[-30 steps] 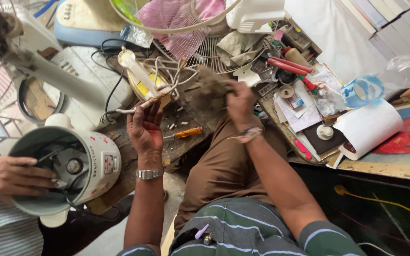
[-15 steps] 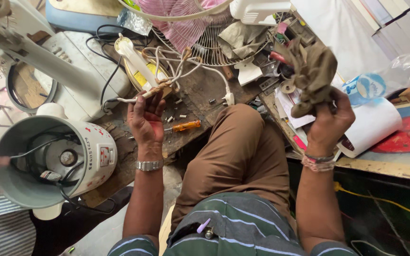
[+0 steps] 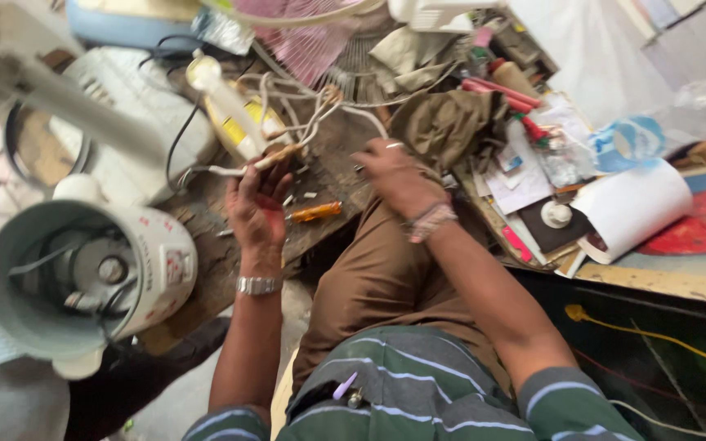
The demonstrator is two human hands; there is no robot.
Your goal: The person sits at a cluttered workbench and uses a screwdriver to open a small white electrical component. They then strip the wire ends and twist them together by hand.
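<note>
Left hand (image 3: 259,204) gripping white cable (image 3: 230,170) just above orange screwdriver (image 3: 314,212); right hand (image 3: 398,175) loosely curled, empty, right of screwdriver. Risk: loose wire bundle (image 3: 304,114) snagging, tugging cable free.

1. Soft, even daylight fills the scene; no hard shadows fall across the workbench (image 3: 206,269).
2. The brightest area is the upper right, where a pale wall (image 3: 582,41) washes out to near white.
3. The roll of white paper (image 3: 639,204) glares slightly.
4. The lower right under the bench is dim and dark.
5. Motion blur smears the whole frame; the pale bar (image 3: 67,98) at upper left is streaked.
6. The right hand (image 3: 398,175) and left hand (image 3: 259,204) look soft-edged.
7. Wide-angle stretching bends the edges.
</note>
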